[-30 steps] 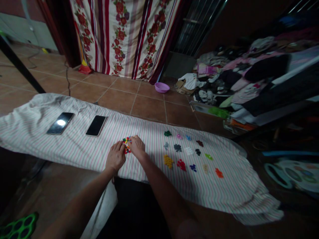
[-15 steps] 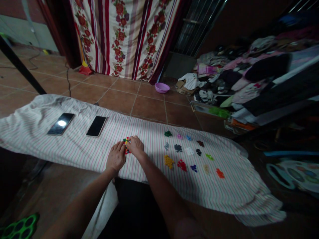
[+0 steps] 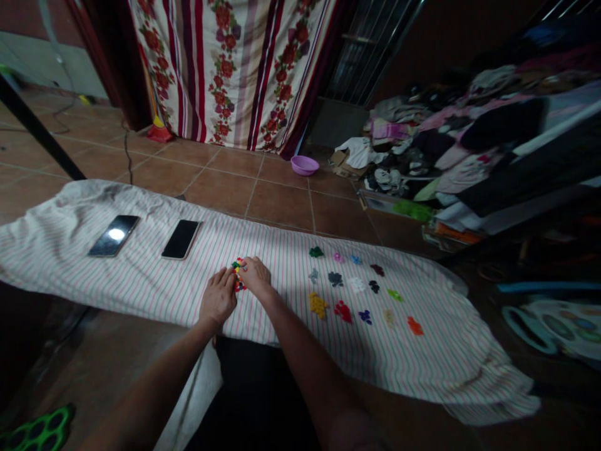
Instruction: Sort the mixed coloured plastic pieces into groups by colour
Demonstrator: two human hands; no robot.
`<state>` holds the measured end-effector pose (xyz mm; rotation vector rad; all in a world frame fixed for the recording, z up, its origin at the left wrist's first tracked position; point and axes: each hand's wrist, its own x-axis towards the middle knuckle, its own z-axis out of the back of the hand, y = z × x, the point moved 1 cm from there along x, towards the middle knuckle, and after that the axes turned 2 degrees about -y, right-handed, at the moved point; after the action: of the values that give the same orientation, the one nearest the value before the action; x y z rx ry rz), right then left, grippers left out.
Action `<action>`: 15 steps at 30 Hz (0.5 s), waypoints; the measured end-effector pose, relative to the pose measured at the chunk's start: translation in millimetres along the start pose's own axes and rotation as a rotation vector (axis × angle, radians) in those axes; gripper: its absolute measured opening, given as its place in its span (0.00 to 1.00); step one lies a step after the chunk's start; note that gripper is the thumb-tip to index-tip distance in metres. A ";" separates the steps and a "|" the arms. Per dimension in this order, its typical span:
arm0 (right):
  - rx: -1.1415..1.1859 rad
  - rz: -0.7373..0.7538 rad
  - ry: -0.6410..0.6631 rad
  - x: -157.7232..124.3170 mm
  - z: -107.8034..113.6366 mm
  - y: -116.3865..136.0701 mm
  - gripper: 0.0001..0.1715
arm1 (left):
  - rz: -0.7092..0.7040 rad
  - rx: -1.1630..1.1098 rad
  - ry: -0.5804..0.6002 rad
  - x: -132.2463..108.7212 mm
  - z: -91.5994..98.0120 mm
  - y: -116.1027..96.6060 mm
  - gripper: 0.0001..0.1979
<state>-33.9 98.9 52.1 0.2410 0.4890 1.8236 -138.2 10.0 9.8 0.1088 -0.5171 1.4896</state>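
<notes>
left hand (image 3: 218, 299), right hand (image 3: 256, 277) meet on striped cloth (image 3: 141, 275). fingers bent, tips of both pinching small clump of colour bits (image 3: 238, 270) lying on cloth. best way, i think: pinch soft, press clump flat, elbows clear of sorted piles (image 3: 318, 304) at right.

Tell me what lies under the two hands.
A cluster of small multicoloured pieces peeks out between the left hand and right hand, on the striped cloth; the rest is covered.

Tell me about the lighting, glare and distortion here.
Head view: dim room, dark corners; a light glares off one phone; the striped cloth bows from wide-angle distortion; the coloured pieces by the right hand are too small to resolve.
</notes>
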 end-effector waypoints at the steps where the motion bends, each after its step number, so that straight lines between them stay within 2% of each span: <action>1: 0.006 0.002 -0.001 -0.2 0.1 -0.1 0.13 | -0.001 -0.001 0.002 0.0 -0.1 0.1 0.19; 9: 0.002 0.027 0.040 1.2 3.2 1.3 0.16 | 0.002 0.005 0.018 0.4 0.7 -1.0 0.19; 15: 0.023 0.026 0.023 1.2 4.1 0.2 0.13 | 0.003 0.013 0.018 0.3 0.5 -0.7 0.20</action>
<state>-32.8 100.8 55.8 0.2432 0.5261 1.8483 -137.6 10.0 10.5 0.1048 -0.4940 1.4953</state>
